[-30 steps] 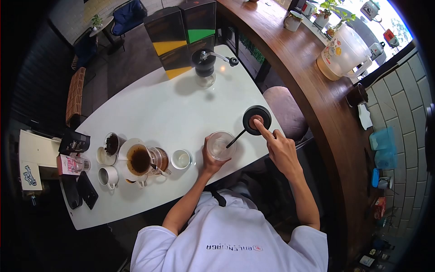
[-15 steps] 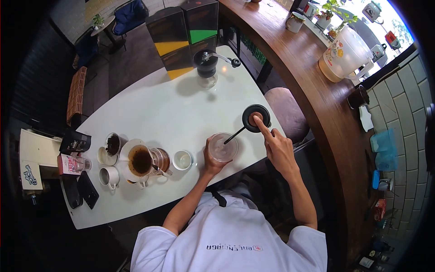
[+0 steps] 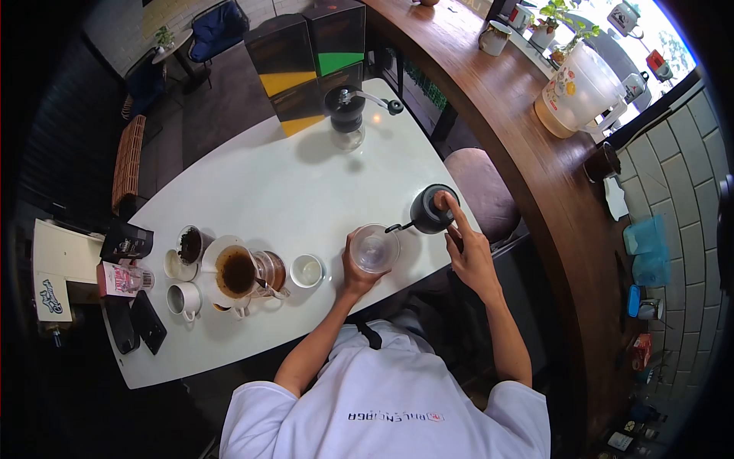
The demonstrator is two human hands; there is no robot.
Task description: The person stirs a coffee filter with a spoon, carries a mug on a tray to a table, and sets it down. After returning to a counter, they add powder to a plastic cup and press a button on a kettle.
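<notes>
My left hand (image 3: 358,277) is wrapped around a clear plastic cup (image 3: 376,249) on the white table (image 3: 306,183). My right hand (image 3: 470,252) grips a black gooseneck kettle (image 3: 430,210), its index finger stretched over the lid; the handle is mostly hidden. The kettle's thin spout points left, its tip near the cup's upper right rim. Left of the cup stands a small white cup (image 3: 307,271). Farther left, a dripper (image 3: 216,249) with dark brown coffee sits beside a glass server (image 3: 271,269).
A hand grinder (image 3: 345,111) stands at the table's far end by dark boxes (image 3: 283,57). At the left are a white mug (image 3: 182,300), a cup of dark grounds (image 3: 191,243) and a phone (image 3: 148,321). A wooden counter (image 3: 505,115) holds a plastic pitcher (image 3: 581,92).
The kettle has tilted back and shifted slightly down, drawing its spout from above the cup's middle to its edge. My right hand turned with it; the left hand stays on the cup.
</notes>
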